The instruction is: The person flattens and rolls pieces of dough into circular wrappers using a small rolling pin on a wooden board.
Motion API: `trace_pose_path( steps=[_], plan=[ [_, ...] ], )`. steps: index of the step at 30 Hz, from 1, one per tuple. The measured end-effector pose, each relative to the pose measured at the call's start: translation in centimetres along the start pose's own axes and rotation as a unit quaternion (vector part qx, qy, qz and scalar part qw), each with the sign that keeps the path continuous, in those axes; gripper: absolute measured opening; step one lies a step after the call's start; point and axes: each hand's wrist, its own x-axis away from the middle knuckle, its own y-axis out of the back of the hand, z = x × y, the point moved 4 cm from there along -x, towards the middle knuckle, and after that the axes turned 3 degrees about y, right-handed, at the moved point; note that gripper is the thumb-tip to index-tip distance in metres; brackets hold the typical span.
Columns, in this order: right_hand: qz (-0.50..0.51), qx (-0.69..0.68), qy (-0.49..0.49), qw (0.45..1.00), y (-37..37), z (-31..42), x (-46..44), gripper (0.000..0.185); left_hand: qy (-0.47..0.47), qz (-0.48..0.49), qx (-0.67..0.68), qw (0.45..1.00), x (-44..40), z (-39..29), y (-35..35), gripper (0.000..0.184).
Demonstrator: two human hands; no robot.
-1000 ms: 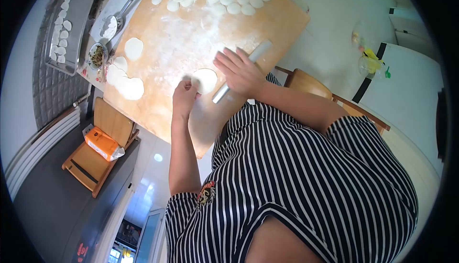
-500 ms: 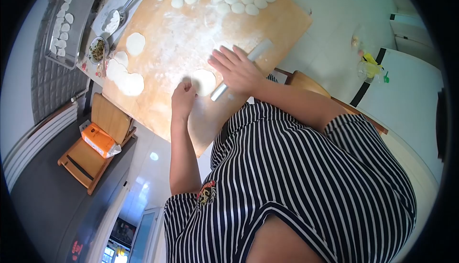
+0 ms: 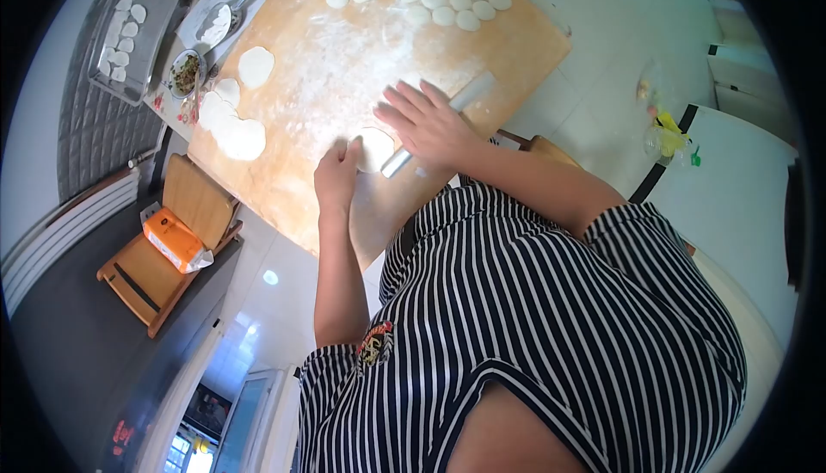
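My right hand (image 3: 428, 125) lies flat with fingers stretched out over a smooth, pale rolling pin (image 3: 469, 92), its palm pressing on the middle. The pin's near end meets the right edge of a round dough wrapper (image 3: 374, 150). My left hand (image 3: 337, 172) is closed at the wrapper's left edge, thumb and finger pinching it. Both hands are at the near edge of a floured wooden board (image 3: 301, 99). To the left, several rolled wrappers (image 3: 241, 139) overlap, with a single one (image 3: 255, 67) lying just beyond them.
Several small dough pieces (image 3: 467, 21) sit at the board's far side. Left of the board are a bowl of filling (image 3: 185, 73), a scoop of flour (image 3: 217, 26) and a metal tray (image 3: 129, 88) with dough pieces. A wooden chair (image 3: 194, 189) holding an orange packet (image 3: 176, 239) stands at left.
The rolling pin under my right hand has moved slightly left onto the wrapper's edge. My left thumb reaches further over the wrapper. The whole view has shifted a little.
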Motion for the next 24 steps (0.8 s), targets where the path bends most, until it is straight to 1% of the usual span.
trace_pose_path(
  steps=[1,2,3,5,6,7,8,9,10,11,12,13,14,15,16,17,18,20,21,22,23,24],
  plan=[
    [-0.019,0.001,-0.028,0.999,-0.3,-0.3,-1.7,0.051,-0.075,-0.055,-0.105,0.990,0.3,-1.1,0.0,0.037],
    [-0.039,0.000,-0.054,0.998,-0.5,-0.2,-2.9,0.049,-0.099,-0.085,-0.123,0.984,0.7,-1.8,-0.3,0.036],
    [-0.042,-0.008,-0.045,0.998,-0.5,0.1,-3.0,0.049,-0.132,-0.078,-0.129,0.980,0.4,-2.2,-0.6,0.032],
    [-0.033,-0.003,-0.032,0.999,-0.2,-0.1,-2.1,0.053,-0.230,-0.125,-0.086,0.961,0.3,-1.6,-1.2,0.030],
    [-0.013,-0.018,-0.013,1.000,-0.1,-0.1,-0.8,0.057,-0.169,-0.087,-0.058,0.980,0.8,-1.8,-1.3,0.025],
    [-0.016,-0.018,-0.007,1.000,0.3,-0.1,0.3,0.057,-0.169,-0.093,-0.055,0.980,0.6,-1.3,-1.0,0.025],
    [0.005,-0.038,0.002,0.999,0.6,0.0,1.4,0.057,-0.154,-0.058,0.070,0.984,0.1,0.1,-1.1,0.022],
    [0.026,-0.060,0.010,0.998,0.6,0.1,2.2,0.057,-0.135,-0.021,0.194,0.971,-0.1,1.1,-1.0,0.019],
    [0.034,-0.052,0.012,0.998,0.6,0.0,2.3,0.057,-0.159,-0.041,0.249,0.955,-0.2,1.3,0.1,0.013],
    [0.034,-0.052,0.013,0.998,0.6,-0.2,2.2,0.057,-0.144,-0.040,0.300,0.942,-0.8,1.8,1.7,0.012],
    [0.030,-0.045,0.014,0.998,0.9,-0.2,1.6,0.056,-0.103,-0.096,0.339,0.930,-0.4,1.2,4.0,0.011],
    [0.028,-0.037,0.015,0.999,1.2,-0.2,1.4,0.056,-0.056,-0.145,0.378,0.913,0.1,0.5,6.1,0.017],
    [0.026,-0.037,0.015,0.999,1.1,-0.2,1.3,0.056,-0.054,-0.167,0.415,0.893,-1.7,2.9,8.0,0.030],
    [0.025,-0.030,0.011,0.999,1.0,-0.1,1.1,0.055,-0.030,-0.206,0.390,0.897,-1.9,3.6,9.8,0.046],
    [0.023,-0.022,0.006,0.999,0.9,-0.2,0.9,0.055,-0.031,-0.301,0.277,0.912,-3.0,5.6,11.6,0.046],
    [0.022,-0.021,0.006,1.000,0.9,-0.2,0.9,0.055,-0.031,-0.389,0.161,0.907,-3.8,7.1,12.4,0.047],
    [0.023,-0.023,0.004,0.999,0.9,-0.3,1.1,0.055,-0.033,-0.388,0.161,0.907,-4.0,6.1,12.5,0.047],
    [0.026,-0.026,0.001,0.999,1.1,-0.4,1.3,0.054,-0.155,-0.395,-0.011,0.905,-3.7,1.6,12.4,0.035],
    [0.026,-0.031,0.004,0.999,1.4,-0.4,1.3,0.054,-0.229,-0.342,-0.058,0.909,-4.9,-0.5,11.5,0.031],
    [0.023,-0.035,0.007,0.999,1.6,-0.5,1.2,0.054,-0.293,-0.299,-0.061,0.906,-5.9,-2.8,10.3,0.029],
    [0.023,-0.033,0.006,0.999,1.5,-0.6,1.1,0.054,-0.330,-0.269,-0.071,0.902,-7.4,-4.7,9.2,0.030],
    [0.013,-0.048,0.004,0.999,1.4,-0.8,1.1,0.054,-0.342,-0.266,-0.125,0.893,-9.3,-6.3,8.4,0.031]
  ],
)
